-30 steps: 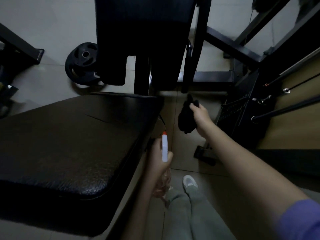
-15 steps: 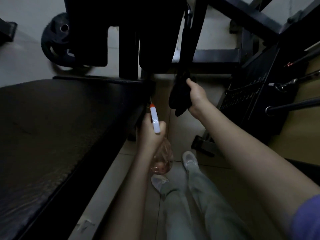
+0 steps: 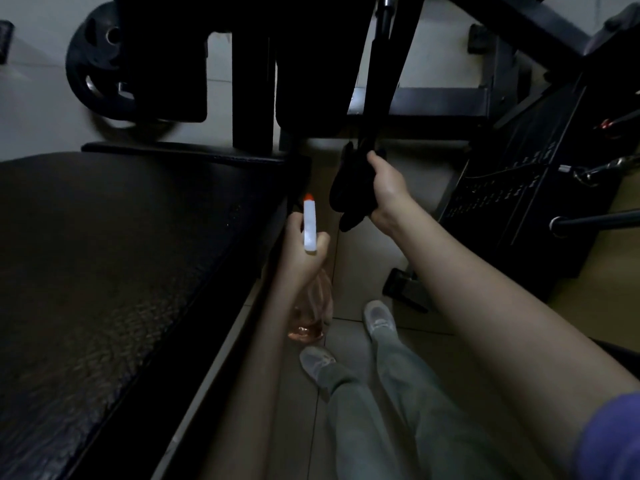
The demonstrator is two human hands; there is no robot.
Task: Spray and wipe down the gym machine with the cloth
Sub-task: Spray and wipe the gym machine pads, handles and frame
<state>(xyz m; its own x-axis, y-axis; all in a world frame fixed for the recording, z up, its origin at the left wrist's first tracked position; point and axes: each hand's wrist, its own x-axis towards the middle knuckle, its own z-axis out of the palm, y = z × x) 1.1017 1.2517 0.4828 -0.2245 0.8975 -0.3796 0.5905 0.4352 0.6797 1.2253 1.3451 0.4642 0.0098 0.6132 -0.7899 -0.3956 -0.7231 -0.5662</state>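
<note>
- The gym machine [image 3: 377, 81] is built of black metal bars and square tubes. Its broad padded seat [image 3: 121, 271] on the left wears black, pebble-grained, leather-like upholstery with a rounded edge.
- The cloth [image 3: 346, 192] is black, soft and bunched, and hangs in loose folds at the lower end of a slim slanted bar of the machine.
- The right grip [image 3: 388, 188] is curled round the cloth, pressing its top against that bar.
- The left grip [image 3: 304, 251] is wrapped round the neck of the spray bottle [image 3: 309, 225]. The bottle has a white trigger head, an orange nozzle tip and a clear rounded body tinted pink, and it is held just beside the seat's edge.
- A round black weight plate [image 3: 86, 46] sits on the pale tiled floor [image 3: 363, 258].
</note>
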